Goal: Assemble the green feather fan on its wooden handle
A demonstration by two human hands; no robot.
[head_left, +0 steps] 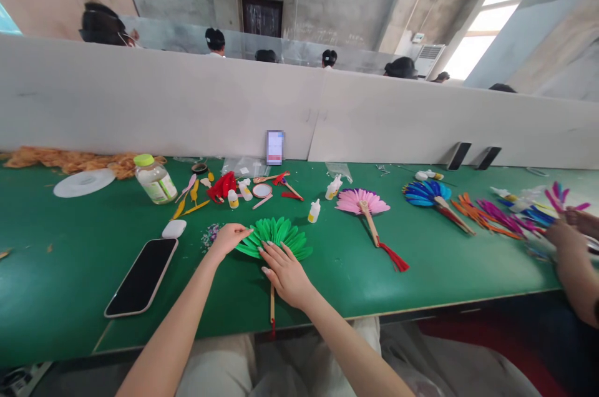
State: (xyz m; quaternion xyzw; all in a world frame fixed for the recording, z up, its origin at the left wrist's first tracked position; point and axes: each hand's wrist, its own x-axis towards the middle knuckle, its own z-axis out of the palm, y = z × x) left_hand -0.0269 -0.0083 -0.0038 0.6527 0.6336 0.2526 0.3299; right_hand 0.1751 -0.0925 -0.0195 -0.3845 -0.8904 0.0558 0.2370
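Observation:
A green feather fan (281, 231) lies spread on the table in front of me, its thin wooden handle (272, 303) pointing toward me with a red tassel at the end. My left hand (228, 241) is at the fan's left edge, thumb and fingertips pinched together on an outer green feather. Flat over the fan's lower middle rests my right hand (287, 273), fingers stretched out; it covers the place where feathers and handle meet. Small colourful scraps (210, 236) lie beside my left hand. A small white glue bottle (314, 211) stands just beyond the fan.
A phone (143, 276), white case (173, 229) and lidded jar (155, 180) stand left. Red feathers (221, 187) and more small bottles lie behind. Pink (362, 201) and blue (425, 193) fans lie right, near a co-worker's hands (568, 228). A white partition (187, 110) closes the back.

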